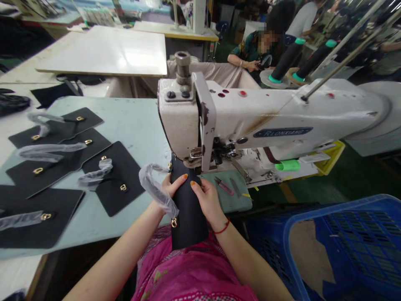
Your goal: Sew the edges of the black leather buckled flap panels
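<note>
Both sides pinched: left hand (171, 186) and right hand (208, 200) curled shut around the black leather piece (188, 209), fed up under the sewing machine (238, 121) head. Probably light, floppy-ish, a bit slick (plastic-wrapped strap (155, 188) dangling). Best gripped at the edges, clear of the gold ring (173, 222).

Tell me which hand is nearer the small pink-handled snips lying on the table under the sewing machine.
Right. The right hand grips the dark leather piece just left of the pink-handled snips. The left hand holds the piece's far side, farther from them.
</note>
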{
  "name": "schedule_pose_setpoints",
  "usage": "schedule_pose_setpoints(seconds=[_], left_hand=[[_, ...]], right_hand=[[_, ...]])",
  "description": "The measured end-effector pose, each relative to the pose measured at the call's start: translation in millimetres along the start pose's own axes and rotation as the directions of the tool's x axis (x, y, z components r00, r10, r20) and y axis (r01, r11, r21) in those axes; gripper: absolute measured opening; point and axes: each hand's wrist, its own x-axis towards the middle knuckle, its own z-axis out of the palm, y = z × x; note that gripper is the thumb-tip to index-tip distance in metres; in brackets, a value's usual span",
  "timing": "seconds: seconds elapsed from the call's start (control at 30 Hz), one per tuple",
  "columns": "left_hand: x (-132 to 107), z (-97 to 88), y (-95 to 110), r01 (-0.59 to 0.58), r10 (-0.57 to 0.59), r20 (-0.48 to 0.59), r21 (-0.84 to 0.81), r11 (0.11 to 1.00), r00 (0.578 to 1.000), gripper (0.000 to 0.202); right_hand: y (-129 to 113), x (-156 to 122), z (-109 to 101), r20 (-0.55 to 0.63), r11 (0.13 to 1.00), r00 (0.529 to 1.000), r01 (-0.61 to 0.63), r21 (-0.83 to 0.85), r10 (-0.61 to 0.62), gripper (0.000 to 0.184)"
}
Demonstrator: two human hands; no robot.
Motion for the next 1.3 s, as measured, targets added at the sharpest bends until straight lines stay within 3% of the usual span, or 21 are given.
schedule_pose_setpoints(seconds=[0.17,0.43,0.77,0.9,1.1,1.3], left_hand=[[9.1,2.7,13.0,0.059,-0.056,-0.072,0.042,0.997,0.996,0.065],[30.6,-2.3,21.6,-0.028,0.036,-0.079,0.103,0.994,0.996,0.068],[42.7,-13.6,38.6,-0.036,0.027,0.059,0.145,0.989,0.998,0.070],[37.6,-12.2,44.3,0.001,-0.013,0.140,0.080,0.997,0.990,0.068],[36.0,-12.1,47.4,0.044,-0.052,0.174,0.045,0.998,0.983,0.065],[50.5,-18.9,62.3,-0.168,0.123,0.223,0.197,0.966,0.967,0.064]], right_hand=[[-8.4,10.9,2.6,0.003,1.000,1.000,0.026,-0.018,-0.026,0.031],[-10.3,26.9,5.8,-0.011,0.997,1.000,0.010,-0.077,-0.011,0.029],[-8.2,32.5,8.3,-0.012,0.977,0.992,0.124,-0.175,-0.128,0.040],[-12.0,32.9,2.8,-0.026,0.966,0.991,0.125,-0.228,-0.134,0.045],[-11.3,38.3,-2.3,-0.048,0.954,0.992,0.099,-0.283,-0.117,0.046],[-9.8,39.3,6.2,-0.005,0.995,1.000,0.005,-0.097,-0.006,0.042]])
